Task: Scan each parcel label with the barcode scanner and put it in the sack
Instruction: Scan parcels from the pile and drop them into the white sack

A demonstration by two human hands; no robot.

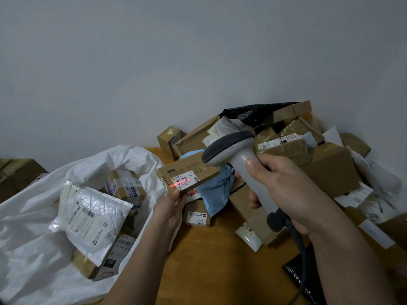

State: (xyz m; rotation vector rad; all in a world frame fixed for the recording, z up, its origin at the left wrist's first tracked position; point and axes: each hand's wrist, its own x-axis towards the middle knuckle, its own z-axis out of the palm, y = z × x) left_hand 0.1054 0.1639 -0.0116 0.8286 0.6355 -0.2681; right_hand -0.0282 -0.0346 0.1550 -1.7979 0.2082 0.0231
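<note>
The left hand pinches the lower corner of a small flat brown cardboard parcel, thumb on its near face, and holds it tilted up over the edge of the wooden table. On the parcel's face sits a white printed shipping label, and a thin red scan line crosses that label just above the left thumb. The right hand is wrapped round the pale grey handle of a handheld barcode scanner, thumb lying along the top of the grip and fingers curled beneath it; the scanner's dark grey head points down and leftward at the label, close above the parcel's right end. A dark grey cable leaves the base of the handle below the right wrist. To the left of the left hand, a large white woven plastic sack lies open, and inside it rest a white bubble-lined mailer and several taped brown boxes. Behind and to the right of the right hand, a heap of brown cardboard boxes and mailers is piled against the grey wall, with a crumpled light blue plastic mailer lying between the two hands, just behind the held parcel.
</note>
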